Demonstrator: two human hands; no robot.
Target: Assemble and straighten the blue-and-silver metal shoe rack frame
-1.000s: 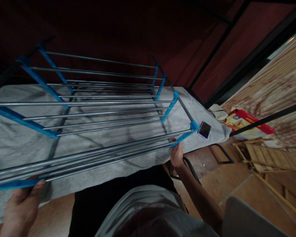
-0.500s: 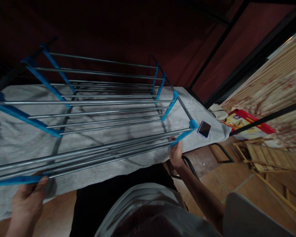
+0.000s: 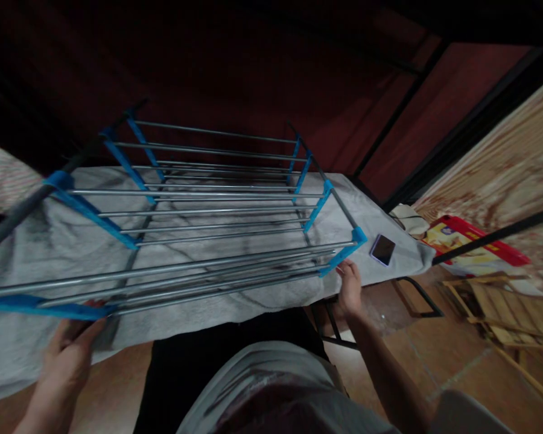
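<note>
The rack (image 3: 194, 194) stretches across the picture, and it's on the grey cloth (image 3: 235, 304), steel bars running side to side between blue brackets and a dark pole down either end. Behind it all hangs the dark red backdrop (image 3: 217, 72), deep in shadow, and down on the right we get the tiled floor (image 3: 434, 349). On that floor, here's a wooden frame with slats (image 3: 511, 310), lying at an angle.

Up to the box (image 3: 461, 241), red and yellow, beyond the right end of the cloth, with a pale bundle (image 3: 409, 220) right next to it.

Now the hands! The left hand (image 3: 70, 358) is in at the near left corner, thumb on the near side, fingertips showing over the far side, pinching the inner end of the left front bracket (image 3: 45, 306). Over at the near right corner, the right hand (image 3: 350, 289) comes up to the lower end of the right front bracket (image 3: 344, 256), fingers slightly bent and close together. Is it gripping or only touching? Can't tell from here; the fingertips are too blurred.

And last, the phone (image 3: 382, 250): flat on the cloth, dark screen up, purple edge showing, just to the right of the rack and apart from it.
</note>
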